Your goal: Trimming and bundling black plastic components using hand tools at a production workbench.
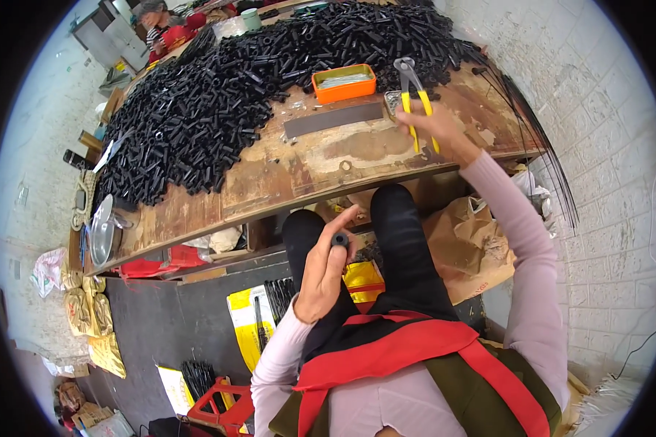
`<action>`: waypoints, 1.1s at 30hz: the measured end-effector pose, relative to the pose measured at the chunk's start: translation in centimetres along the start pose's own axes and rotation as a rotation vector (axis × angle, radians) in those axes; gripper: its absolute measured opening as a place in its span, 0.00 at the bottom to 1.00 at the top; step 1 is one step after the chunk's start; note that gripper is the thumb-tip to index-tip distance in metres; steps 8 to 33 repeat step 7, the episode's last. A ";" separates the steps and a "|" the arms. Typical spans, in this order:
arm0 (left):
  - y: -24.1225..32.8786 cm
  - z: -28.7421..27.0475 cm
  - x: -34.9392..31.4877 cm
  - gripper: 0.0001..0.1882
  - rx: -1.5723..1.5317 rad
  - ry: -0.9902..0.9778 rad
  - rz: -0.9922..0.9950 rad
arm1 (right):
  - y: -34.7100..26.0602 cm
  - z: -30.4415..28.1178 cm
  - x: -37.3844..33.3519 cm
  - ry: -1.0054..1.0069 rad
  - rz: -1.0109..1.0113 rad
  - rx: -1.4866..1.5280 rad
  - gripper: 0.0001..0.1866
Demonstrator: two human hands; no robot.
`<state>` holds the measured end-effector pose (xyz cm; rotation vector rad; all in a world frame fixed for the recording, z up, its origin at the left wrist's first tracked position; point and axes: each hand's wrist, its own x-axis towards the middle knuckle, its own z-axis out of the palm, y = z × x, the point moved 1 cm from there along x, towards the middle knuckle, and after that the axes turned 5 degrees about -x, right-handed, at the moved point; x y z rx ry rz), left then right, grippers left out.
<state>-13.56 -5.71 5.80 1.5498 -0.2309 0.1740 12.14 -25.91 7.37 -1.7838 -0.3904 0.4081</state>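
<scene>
Above my lap, my left hand is closed around a short black tube, whose round open end points up between the thumb and fingers. My right hand reaches over the front of the wooden table and grips end-cutting pincers by their yellow handles. The pincers' grey jaws point away from me. Just beside them stands a small dish, partly covered by the tool; its contents are hard to make out. An orange box of thin silvery metal pieces sits left of the pincers.
A large heap of black tubes spreads over the table. A dark flat strip lies before the orange box. Long black rods overhang the right edge. A metal bowl stands left. Another person sits at the far left.
</scene>
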 end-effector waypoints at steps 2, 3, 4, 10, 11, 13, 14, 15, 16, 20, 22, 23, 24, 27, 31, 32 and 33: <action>-1.2 -0.1 0.7 0.29 -0.127 0.034 -0.019 | -0.7 2.7 -4.2 -0.045 -0.033 0.220 0.10; -1.7 -0.1 0.9 0.26 -0.170 0.054 -0.027 | -1.5 4.2 -6.2 -0.061 -0.023 0.230 0.10; -1.9 -0.2 1.1 0.26 -0.194 0.058 -0.050 | -2.5 5.8 -8.1 -0.103 -0.078 0.295 0.10; -1.1 0.5 1.2 0.27 -0.252 0.007 -0.056 | -2.1 7.4 -10.6 -0.138 -0.179 0.433 0.12; -1.1 0.5 1.2 0.27 -0.252 0.007 -0.056 | -2.1 7.4 -10.6 -0.138 -0.179 0.433 0.12; -1.1 0.5 1.2 0.27 -0.252 0.007 -0.056 | -2.1 7.4 -10.6 -0.138 -0.179 0.433 0.12; -1.1 0.5 1.2 0.27 -0.252 0.007 -0.056 | -2.1 7.4 -10.6 -0.138 -0.179 0.433 0.12; -1.1 0.5 1.2 0.27 -0.252 0.007 -0.056 | -2.1 7.4 -10.6 -0.138 -0.179 0.433 0.12; -1.1 0.5 1.2 0.27 -0.252 0.007 -0.056 | -2.1 7.4 -10.6 -0.138 -0.179 0.433 0.12; -1.1 0.5 1.2 0.27 -0.252 0.007 -0.056 | -2.1 7.4 -10.6 -0.138 -0.179 0.433 0.12; -1.1 0.5 1.2 0.27 -0.252 0.007 -0.056 | -2.1 7.4 -10.6 -0.138 -0.179 0.433 0.12; -1.1 0.5 1.2 0.27 -0.252 0.007 -0.056 | -2.1 7.4 -10.6 -0.138 -0.179 0.433 0.12; -1.1 0.5 1.2 0.27 -0.252 0.007 -0.056 | -2.1 7.4 -10.6 -0.138 -0.179 0.433 0.12; -1.1 0.5 1.2 0.27 -0.252 0.007 -0.056 | -2.1 7.4 -10.6 -0.138 -0.179 0.433 0.12; -1.1 0.5 1.2 0.27 -0.252 0.007 -0.056 | -2.1 7.4 -10.6 -0.138 -0.179 0.433 0.12; -1.1 0.5 1.2 0.27 -0.252 0.007 -0.056 | -2.1 7.4 -10.6 -0.138 -0.179 0.433 0.12; -1.1 0.5 1.2 0.27 -0.252 0.007 -0.056 | -2.1 7.4 -10.6 -0.138 -0.179 0.433 0.12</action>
